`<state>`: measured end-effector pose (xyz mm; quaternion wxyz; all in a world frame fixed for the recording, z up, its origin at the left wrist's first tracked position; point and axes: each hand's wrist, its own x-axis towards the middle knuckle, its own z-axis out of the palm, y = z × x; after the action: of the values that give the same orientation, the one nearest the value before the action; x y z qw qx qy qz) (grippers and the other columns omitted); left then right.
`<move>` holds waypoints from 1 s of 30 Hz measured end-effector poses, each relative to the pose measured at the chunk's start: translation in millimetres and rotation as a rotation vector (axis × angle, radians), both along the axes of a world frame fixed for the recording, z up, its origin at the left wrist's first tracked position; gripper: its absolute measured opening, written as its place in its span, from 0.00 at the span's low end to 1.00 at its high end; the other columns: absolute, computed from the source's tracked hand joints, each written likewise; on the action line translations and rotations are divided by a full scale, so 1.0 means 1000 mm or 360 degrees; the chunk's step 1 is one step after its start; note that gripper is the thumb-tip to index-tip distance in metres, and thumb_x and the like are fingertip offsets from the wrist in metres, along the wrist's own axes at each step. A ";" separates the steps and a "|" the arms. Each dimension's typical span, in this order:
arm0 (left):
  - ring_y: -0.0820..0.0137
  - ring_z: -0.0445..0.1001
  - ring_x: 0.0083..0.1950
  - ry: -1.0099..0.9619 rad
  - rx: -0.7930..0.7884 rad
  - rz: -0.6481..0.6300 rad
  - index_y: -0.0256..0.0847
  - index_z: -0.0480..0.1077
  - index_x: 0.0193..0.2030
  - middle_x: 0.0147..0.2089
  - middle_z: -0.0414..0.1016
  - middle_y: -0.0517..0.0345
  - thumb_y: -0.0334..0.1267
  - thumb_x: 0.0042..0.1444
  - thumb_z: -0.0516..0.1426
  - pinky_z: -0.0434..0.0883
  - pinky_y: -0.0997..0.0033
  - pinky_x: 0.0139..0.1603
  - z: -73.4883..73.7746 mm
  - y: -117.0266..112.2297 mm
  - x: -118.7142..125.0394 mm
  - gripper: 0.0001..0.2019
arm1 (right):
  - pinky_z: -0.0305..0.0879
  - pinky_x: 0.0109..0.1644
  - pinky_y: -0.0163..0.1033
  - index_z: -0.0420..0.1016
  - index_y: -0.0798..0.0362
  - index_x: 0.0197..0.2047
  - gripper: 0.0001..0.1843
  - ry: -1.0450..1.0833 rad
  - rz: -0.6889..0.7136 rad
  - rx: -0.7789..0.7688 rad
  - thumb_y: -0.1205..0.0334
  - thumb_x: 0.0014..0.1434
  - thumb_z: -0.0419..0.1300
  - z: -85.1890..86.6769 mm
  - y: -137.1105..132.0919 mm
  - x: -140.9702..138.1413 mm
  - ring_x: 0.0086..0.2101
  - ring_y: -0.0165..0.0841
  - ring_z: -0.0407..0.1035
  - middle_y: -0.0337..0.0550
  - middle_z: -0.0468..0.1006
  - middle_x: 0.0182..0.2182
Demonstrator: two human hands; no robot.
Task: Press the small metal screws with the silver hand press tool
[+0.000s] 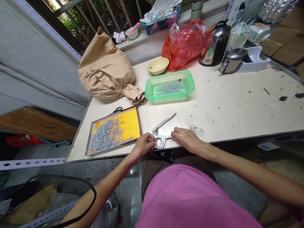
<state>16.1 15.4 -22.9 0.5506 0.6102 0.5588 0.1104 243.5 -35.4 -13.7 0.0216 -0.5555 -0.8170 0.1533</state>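
Note:
A small metal hand press [161, 136] with a long lever sits at the table's near edge. My left hand [144, 144] is pinched shut at its left side, next to the jaw; what the fingers hold is too small to make out. My right hand [185, 138] rests on the tool's right end, fingers curled against its base. A yellow-lined tray [133, 123] to the left holds several small metal pieces. A green plastic basket [187, 83] beyond holds more of them.
A tied brown paper sack [105, 69] lies at the back left, with a cream bowl [157, 65], a red plastic bag [187, 44], a kettle [217, 44] and a steel pot [233, 59] along the back. Green-handled scissors [117, 110] lie behind the tray.

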 end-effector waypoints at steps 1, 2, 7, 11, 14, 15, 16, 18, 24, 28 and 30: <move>0.78 0.65 0.18 0.0016 0.0005 -0.0002 0.38 0.63 0.32 0.18 0.64 0.69 0.35 0.44 0.61 0.62 0.81 0.17 0.000 0.000 0.001 0.11 | 0.56 0.32 0.37 0.72 0.54 0.40 0.10 0.0019 0.0011 0.0002 0.62 0.65 0.51 0.001 0.000 0.001 0.35 0.34 0.67 0.46 0.72 0.38; 0.78 0.65 0.18 0.0026 0.0005 0.0001 0.38 0.63 0.32 0.18 0.64 0.69 0.35 0.44 0.61 0.62 0.81 0.17 0.001 0.000 0.002 0.10 | 0.58 0.35 0.37 0.72 0.54 0.40 0.09 0.0051 0.0025 0.0018 0.60 0.64 0.52 0.002 0.001 0.003 0.37 0.35 0.67 0.47 0.72 0.39; 0.78 0.65 0.18 -0.0011 -0.0025 0.0037 0.38 0.62 0.32 0.20 0.64 0.69 0.34 0.44 0.60 0.62 0.81 0.17 0.001 -0.002 0.004 0.10 | 0.56 0.55 0.52 0.61 0.55 0.60 0.36 0.0156 0.0062 0.0265 0.47 0.53 0.64 0.002 0.020 0.015 0.57 0.50 0.54 0.60 0.58 0.60; 0.79 0.65 0.17 0.0015 -0.0019 0.0076 0.39 0.62 0.32 0.19 0.63 0.70 0.34 0.44 0.61 0.63 0.81 0.17 0.003 -0.003 0.005 0.11 | 0.47 0.59 0.58 0.54 0.57 0.64 0.52 0.0060 0.0163 0.0192 0.40 0.44 0.67 -0.001 0.041 0.017 0.63 0.55 0.42 0.63 0.54 0.63; 0.79 0.65 0.17 0.0025 -0.0024 0.0095 0.39 0.62 0.32 0.20 0.64 0.70 0.35 0.44 0.62 0.64 0.81 0.17 0.005 -0.004 0.006 0.12 | 0.48 0.59 0.57 0.57 0.59 0.62 0.50 0.0046 0.0202 0.0119 0.41 0.43 0.67 0.002 0.047 0.014 0.60 0.54 0.50 0.61 0.63 0.57; 0.79 0.65 0.17 0.0026 -0.0021 0.0102 0.39 0.62 0.32 0.20 0.64 0.70 0.35 0.43 0.62 0.64 0.81 0.17 0.006 -0.004 0.007 0.12 | 0.49 0.58 0.56 0.58 0.59 0.62 0.48 0.0054 0.0201 0.0117 0.42 0.44 0.67 0.004 0.047 0.013 0.58 0.52 0.53 0.61 0.65 0.56; 0.79 0.65 0.17 0.0030 -0.0016 0.0107 0.39 0.62 0.32 0.20 0.64 0.70 0.35 0.43 0.62 0.64 0.80 0.17 0.006 -0.004 0.007 0.12 | 0.50 0.56 0.54 0.58 0.59 0.61 0.47 0.0062 0.0198 0.0117 0.42 0.45 0.67 0.007 0.046 0.013 0.55 0.51 0.56 0.60 0.66 0.54; 0.78 0.65 0.18 0.0034 0.0001 0.0108 0.39 0.62 0.31 0.19 0.63 0.70 0.34 0.43 0.61 0.64 0.80 0.17 0.006 -0.006 0.007 0.11 | 0.52 0.54 0.51 0.59 0.59 0.61 0.44 0.0080 0.0194 0.0118 0.44 0.47 0.67 0.011 0.043 0.012 0.52 0.48 0.60 0.58 0.69 0.51; 0.78 0.64 0.19 -0.0013 0.0022 0.0162 0.39 0.62 0.31 0.20 0.63 0.69 0.35 0.44 0.60 0.65 0.80 0.17 0.006 -0.010 0.007 0.10 | 0.51 0.52 0.48 0.66 0.55 0.53 0.32 0.0120 0.0148 0.0158 0.47 0.50 0.65 0.012 0.034 0.013 0.49 0.45 0.60 0.54 0.70 0.47; 0.78 0.65 0.19 0.0011 -0.0048 0.0183 0.39 0.62 0.31 0.20 0.63 0.69 0.34 0.43 0.61 0.65 0.80 0.18 0.009 -0.010 0.008 0.11 | 0.50 0.52 0.48 0.70 0.55 0.46 0.25 0.0155 0.0151 0.0185 0.47 0.51 0.64 0.007 0.032 0.015 0.50 0.45 0.59 0.53 0.69 0.48; 0.79 0.65 0.19 0.0008 -0.0090 0.0202 0.39 0.61 0.30 0.20 0.63 0.70 0.34 0.43 0.61 0.65 0.80 0.18 0.011 -0.009 0.009 0.11 | 0.50 0.52 0.48 0.69 0.55 0.47 0.26 0.0176 0.0154 0.0206 0.47 0.51 0.64 0.005 0.032 0.016 0.50 0.45 0.58 0.53 0.68 0.48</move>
<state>25.1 5.9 -12.3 0.5582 0.5580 0.6006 0.1277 259.6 -3.2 -8.6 0.0951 -0.5034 -0.8487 0.1315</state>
